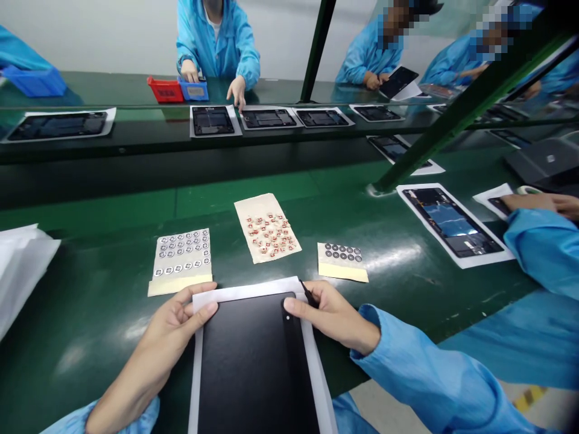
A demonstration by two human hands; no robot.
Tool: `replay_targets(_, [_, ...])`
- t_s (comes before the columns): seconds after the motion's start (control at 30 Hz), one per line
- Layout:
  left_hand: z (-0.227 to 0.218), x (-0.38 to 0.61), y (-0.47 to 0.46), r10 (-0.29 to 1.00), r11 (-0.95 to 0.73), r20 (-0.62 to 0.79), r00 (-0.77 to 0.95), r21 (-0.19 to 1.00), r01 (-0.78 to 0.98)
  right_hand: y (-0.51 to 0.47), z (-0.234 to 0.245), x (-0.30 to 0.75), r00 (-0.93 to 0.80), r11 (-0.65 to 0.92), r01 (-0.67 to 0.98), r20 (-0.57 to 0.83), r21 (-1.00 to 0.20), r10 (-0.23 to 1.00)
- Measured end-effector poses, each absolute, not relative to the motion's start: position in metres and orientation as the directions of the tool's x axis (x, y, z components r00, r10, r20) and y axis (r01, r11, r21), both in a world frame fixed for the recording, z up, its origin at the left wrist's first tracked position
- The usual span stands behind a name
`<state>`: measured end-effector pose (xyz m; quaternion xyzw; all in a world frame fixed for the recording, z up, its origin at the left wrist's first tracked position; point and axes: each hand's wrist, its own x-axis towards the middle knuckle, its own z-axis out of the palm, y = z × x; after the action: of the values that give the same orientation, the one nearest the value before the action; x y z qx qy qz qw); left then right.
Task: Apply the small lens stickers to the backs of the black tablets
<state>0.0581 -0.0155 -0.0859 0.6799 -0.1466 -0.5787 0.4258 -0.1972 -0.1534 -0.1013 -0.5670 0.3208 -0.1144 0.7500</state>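
Green assembly-line belt (90, 313) (quite glossy)

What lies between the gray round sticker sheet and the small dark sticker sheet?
In the head view, a paper sheet of small red stickers lies between them.

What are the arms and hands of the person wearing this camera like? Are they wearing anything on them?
The left hand and right hand are bare, with no gloves. Both arms are covered by loose, light-blue sleeves of a smooth work-coat fabric: the left sleeve and the right sleeve.
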Motion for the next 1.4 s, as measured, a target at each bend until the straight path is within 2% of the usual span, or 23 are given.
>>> replay_targets(0.1, [-0.083, 0.057, -0.016, -0.696, -0.59, -0.662, 0.278, 0.748, 0.305, -0.15, -0.101, -0.198, 0.791, 0.282, -0.174, -0.305, -0.943, -0.53])
replay_targets(0.23, [-0.084, 0.058, -0.016, -0.698, -0.579, -0.658, 0.283, 0.751, 0.317, -0.144, -0.102, -0.196, 0.738, 0.217, -0.212, -0.302, -0.953, -0.604])
replay_targets(0.47, [-0.084, 0.057, -0.017, -0.699, -0.578, -0.662, 0.272, 0.746, 0.33, -0.149, -0.1, -0.189, 0.72, 0.408, -0.193, -0.411, -0.892, -0.56])
replay_targets(0.63, [-0.081, 0.056, -0.019, -0.688, -0.595, -0.672, 0.274, 0.738, 0.318, -0.149, -0.103, -0.187, 0.691, 0.349, -0.178, -0.369, -0.92, -0.622])
replay_targets(0.87, [-0.08, 0.055, -0.018, -0.695, -0.579, -0.662, 0.28, 0.747, 0.328, -0.153, -0.094, -0.194, 0.807, 0.377, -0.117, -0.309, -0.919, -0.504])
replay_targets(1.03, [-0.082, 0.056, -0.02, -0.705, -0.569, -0.656, 0.27, 0.75, 0.337, -0.151, -0.094, -0.191, 0.757, 0.335, -0.147, -0.324, -0.931, -0.567])
replay_targets(1.17, [-0.079, 0.042, 0.001, -0.714, -0.563, -0.644, 0.273, 0.761, 0.323, -0.151, -0.098, -0.194, 0.74, 0.41, -0.112, -0.351, -0.905, -0.574])
replay_targets(1.23, [-0.071, 0.03, 0.021, -0.743, -0.576, -0.64, 0.196, 0.761, 0.299, -0.15, -0.099, -0.198, 0.706, 0.418, -0.113, -0.369, -0.901, -0.604])
replay_targets(1.3, [-0.057, 0.025, 0.039, -0.778, -0.573, -0.613, 0.136, 0.781, 0.247, -0.149, -0.099, -0.202, 0.715, 0.36, -0.156, -0.356, -0.92, -0.602])
replay_targets(1.33, [-0.047, 0.029, 0.046, -0.785, -0.566, -0.597, 0.166, 0.8, 0.201, -0.149, -0.099, -0.204, 0.747, 0.299, -0.183, -0.33, -0.937, -0.577])
replay_targets(1.4, [-0.02, 0.055, 0.06, -0.74, -0.56, -0.533, 0.41, 0.826, 0.063, -0.151, -0.1, -0.209, 0.813, 0.148, -0.231, -0.274, -0.962, -0.514])
